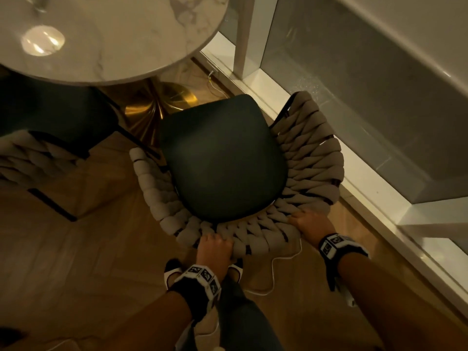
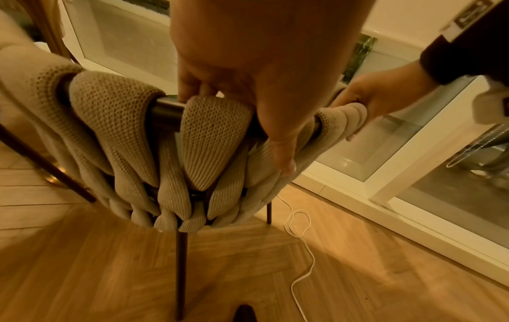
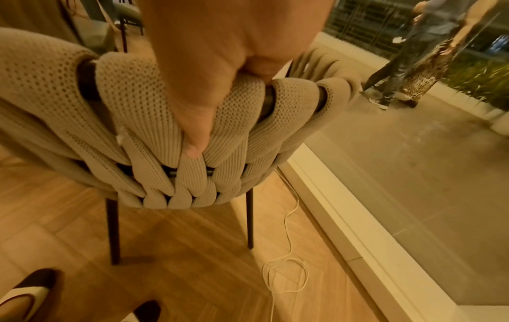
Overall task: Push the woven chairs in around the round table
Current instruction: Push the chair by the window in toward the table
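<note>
head view: my left hand (image 1: 215,247) and right hand (image 1: 307,221) both grip the top rail of the woven chair (image 1: 222,158) at frame centre, its seat front just short of the round table (image 1: 106,39) at upper left. a second woven chair (image 1: 33,153) sits at the left edge.

left wrist view: my fingers (image 2: 192,87) curl over the rail, thumb down the back.

right wrist view: my thumb (image 3: 192,130) presses the weave; a white cable (image 3: 286,268) lies at lower centre.

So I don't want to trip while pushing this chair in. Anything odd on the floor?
Yes: a loose white cable lies in loops on the wood floor behind the chair, beside the window sill, close to one chair leg.
</note>
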The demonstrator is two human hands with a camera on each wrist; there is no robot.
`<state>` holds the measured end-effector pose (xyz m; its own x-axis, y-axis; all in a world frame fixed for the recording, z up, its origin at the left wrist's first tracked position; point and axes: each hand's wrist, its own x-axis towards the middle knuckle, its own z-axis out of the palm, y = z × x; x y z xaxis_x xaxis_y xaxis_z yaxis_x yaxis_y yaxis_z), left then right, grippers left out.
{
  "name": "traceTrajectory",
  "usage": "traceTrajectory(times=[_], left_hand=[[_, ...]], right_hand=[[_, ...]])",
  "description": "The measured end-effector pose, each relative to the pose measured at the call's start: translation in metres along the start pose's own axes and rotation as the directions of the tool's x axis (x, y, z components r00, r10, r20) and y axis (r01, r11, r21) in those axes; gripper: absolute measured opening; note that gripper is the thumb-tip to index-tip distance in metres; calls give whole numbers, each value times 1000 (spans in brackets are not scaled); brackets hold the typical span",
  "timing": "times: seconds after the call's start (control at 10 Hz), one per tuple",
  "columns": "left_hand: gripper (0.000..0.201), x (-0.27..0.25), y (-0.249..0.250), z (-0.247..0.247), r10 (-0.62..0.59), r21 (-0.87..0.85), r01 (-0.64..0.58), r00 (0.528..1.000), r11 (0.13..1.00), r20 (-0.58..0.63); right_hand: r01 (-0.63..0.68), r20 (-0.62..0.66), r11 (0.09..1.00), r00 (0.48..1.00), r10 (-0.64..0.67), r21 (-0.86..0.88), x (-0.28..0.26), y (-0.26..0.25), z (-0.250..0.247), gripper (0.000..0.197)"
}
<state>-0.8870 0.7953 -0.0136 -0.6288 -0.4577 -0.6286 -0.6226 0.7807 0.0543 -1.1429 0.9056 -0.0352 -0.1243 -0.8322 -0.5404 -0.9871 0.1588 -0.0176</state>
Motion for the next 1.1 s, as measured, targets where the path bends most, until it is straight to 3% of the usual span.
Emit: traceTrajectory(times=[0.1, 0.2, 0.3, 0.4, 0.5, 0.6, 0.7, 0.8, 0.9, 1.0, 1.1], left_hand=[[41, 10, 7, -2, -18, -21, 17, 999, 1000, -27], [63, 14, 1, -4, -14, -81, 8, 997, 997, -76], [88, -2, -17, -3, -235, -374, 132, 940, 918, -246], [97, -16, -38, -2, -700, -809, 290, 687, 511, -196], [110, 0, -59, 11, -851, -943, 333, 487, -27, 196], [88, 24, -76, 29, -722, -903, 325, 549, -279, 421], [67, 29, -82, 35, -706, -888, 331, 543, -318, 455], [61, 29, -78, 24, -707, -931, 254, 607, -261, 364], [64, 34, -75, 18, -711, -930, 258, 599, -263, 367], [69, 43, -71, 8, -677, -936, 224, 647, -270, 350], [65, 56, -71, -1, -654, -929, 201, 665, -309, 361]], right_hand=[[-48, -90, 997, 995, 43, -53, 16, 10, -10, 28], [-126, -168, 992, 977, 129, 28, 21, 6, -22, 29], [-202, -372, 917, 868, 330, 343, 7, 8, -20, 45], [-259, -225, 491, 651, 725, 832, -11, 21, -16, 65], [-316, 280, -128, 499, 820, 940, 1, 30, -11, 81], [-270, 449, -359, 556, 700, 894, 33, 24, -3, 97], [-391, 331, -141, 476, 815, 909, 56, 17, -2, 70], [-470, 309, -87, 420, 853, 878, 57, 10, -27, 48], [-498, 307, -53, 445, 841, 866, 69, 26, -27, 49], [-495, 271, 29, 523, 808, 868, 89, 48, -47, 55], [-495, 247, 90, 574, 781, 865, 107, 67, -69, 60]])
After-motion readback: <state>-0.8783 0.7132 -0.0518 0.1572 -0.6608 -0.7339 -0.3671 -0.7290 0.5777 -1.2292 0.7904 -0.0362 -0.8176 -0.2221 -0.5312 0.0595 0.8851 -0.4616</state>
